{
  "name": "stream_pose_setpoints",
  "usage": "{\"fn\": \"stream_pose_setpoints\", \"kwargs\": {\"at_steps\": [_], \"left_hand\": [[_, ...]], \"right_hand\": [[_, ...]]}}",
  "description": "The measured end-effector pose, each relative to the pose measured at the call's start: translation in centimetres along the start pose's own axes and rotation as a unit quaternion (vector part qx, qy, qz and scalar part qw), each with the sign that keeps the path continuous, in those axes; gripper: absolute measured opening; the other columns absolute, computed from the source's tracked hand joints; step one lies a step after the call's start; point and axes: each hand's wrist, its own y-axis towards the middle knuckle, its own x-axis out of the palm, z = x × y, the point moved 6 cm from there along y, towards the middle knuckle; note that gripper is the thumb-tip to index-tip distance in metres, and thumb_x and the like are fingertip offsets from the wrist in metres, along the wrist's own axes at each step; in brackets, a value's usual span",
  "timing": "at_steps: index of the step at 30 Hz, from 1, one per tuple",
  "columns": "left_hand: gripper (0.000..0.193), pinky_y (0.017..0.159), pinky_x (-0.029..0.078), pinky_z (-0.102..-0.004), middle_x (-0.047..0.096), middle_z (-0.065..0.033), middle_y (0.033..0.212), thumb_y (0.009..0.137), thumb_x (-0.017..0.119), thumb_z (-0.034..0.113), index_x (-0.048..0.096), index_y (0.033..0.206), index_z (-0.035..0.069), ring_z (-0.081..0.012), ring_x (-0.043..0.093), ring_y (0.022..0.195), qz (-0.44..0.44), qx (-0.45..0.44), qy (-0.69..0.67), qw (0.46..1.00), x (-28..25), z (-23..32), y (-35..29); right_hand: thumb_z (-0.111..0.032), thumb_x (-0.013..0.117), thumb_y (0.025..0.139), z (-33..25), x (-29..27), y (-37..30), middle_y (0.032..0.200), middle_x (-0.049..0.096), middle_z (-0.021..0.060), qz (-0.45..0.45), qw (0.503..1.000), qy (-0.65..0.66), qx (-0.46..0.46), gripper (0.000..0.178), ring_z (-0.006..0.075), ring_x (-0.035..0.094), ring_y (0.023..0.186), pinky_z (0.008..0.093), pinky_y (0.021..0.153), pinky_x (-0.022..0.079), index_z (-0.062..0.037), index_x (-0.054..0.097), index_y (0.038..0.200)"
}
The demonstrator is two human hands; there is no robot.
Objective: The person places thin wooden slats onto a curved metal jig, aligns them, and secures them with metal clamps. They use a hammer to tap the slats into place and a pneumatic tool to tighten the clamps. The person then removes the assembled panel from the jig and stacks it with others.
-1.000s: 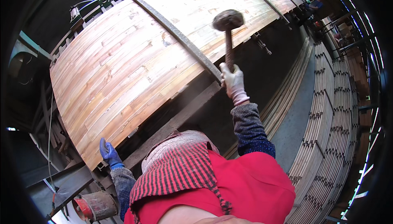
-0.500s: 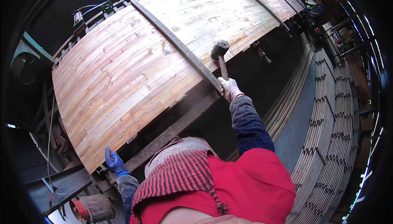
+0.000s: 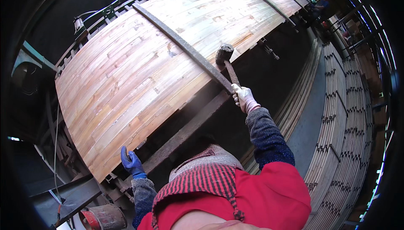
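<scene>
My right hand [image 3: 245, 98], in a pale glove, grips the handle of a mallet [image 3: 231, 71]. Its dark, blocky head is by the near edge of a large wooden panel [image 3: 122, 87] made of many joined strips. I cannot tell whether the head touches the edge. Across the panel, just left of the mallet, runs a dark metal bar [image 3: 181, 42]. My left hand [image 3: 133, 162], in a blue glove, is at the panel's near edge close to its lower-left corner. Its fingers are apart with nothing held, though part of the hand is hard to make out.
A dark beam [image 3: 185, 133] runs beneath the panel's near side. Stacked wooden strips [image 3: 332, 137] stand to the right. A worn bucket [image 3: 107, 217] is at lower left. Another person [image 3: 322, 5] is far off at upper right. More bars cross the panel farther away.
My right hand has shifted right and slightly down with the mallet, whose handle now leans more. My left hand has slid a little along the edge, away from the corner. The view has shifted slightly.
</scene>
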Motion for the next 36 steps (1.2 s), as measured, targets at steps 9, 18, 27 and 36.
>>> {"fn": "stream_pose_setpoints", "kwargs": {"at_steps": [9, 18, 27, 36], "left_hand": [[0.039, 0.109, 0.039, -0.0335, 0.056, -0.0142, 0.137, 0.098, 0.054, 0.005, 0.052, 0.135, -0.003, -0.0237, 0.053, 0.126, 0.041, 0.047, 0.026, 0.998, 10.9, 4.2, 2.3], [0.035, 0.084, 0.050, -0.0308, 0.063, -0.0117, 0.109, 0.096, 0.055, 0.004, 0.055, 0.131, -0.001, -0.0205, 0.057, 0.090, 0.173, -0.268, 0.114, 0.941, 5.9, 5.6, -19.3], [0.034, 0.081, 0.049, -0.0259, 0.060, -0.0067, 0.108, 0.094, 0.055, -0.005, 0.058, 0.127, 0.002, -0.0137, 0.055, 0.091, 0.149, -0.281, -0.021, 0.948, 13.1, 8.0, -21.8], [0.033, 0.103, 0.046, -0.0337, 0.063, -0.0121, 0.121, 0.093, 0.062, 0.004, 0.060, 0.126, 0.001, -0.0216, 0.060, 0.113, 0.109, -0.096, 0.100, 0.984, 13.8, 8.7, -16.5]], "right_hand": [[-0.030, 0.064, 0.095, -17.7, -14.9, 7.1, 0.074, 0.055, -0.0040, -0.074, 0.947, 0.272, -0.156, 0.021, 0.0035, 0.046, 0.049, 0.0188, 0.043, 0.039, -0.0102, 0.061, 0.103], [-0.018, 0.065, 0.089, -44.6, -35.0, 28.9, 0.077, 0.062, 0.0084, 0.247, 0.772, 0.276, -0.516, 0.031, 0.0147, 0.058, 0.058, 0.0291, 0.052, 0.052, 0.0070, 0.055, 0.103], [-0.026, 0.069, 0.089, -37.3, -27.8, 34.4, 0.060, 0.053, -0.0005, 0.028, 0.967, -0.004, -0.253, 0.027, 0.0090, 0.045, 0.041, 0.0262, 0.037, 0.038, -0.0012, 0.059, 0.087], [-0.026, 0.070, 0.091, -22.5, -7.7, 10.1, 0.062, 0.054, -0.0002, -0.274, 0.951, -0.073, -0.127, 0.024, 0.0054, 0.046, 0.044, 0.0224, 0.038, 0.037, -0.0053, 0.058, 0.088]]}}
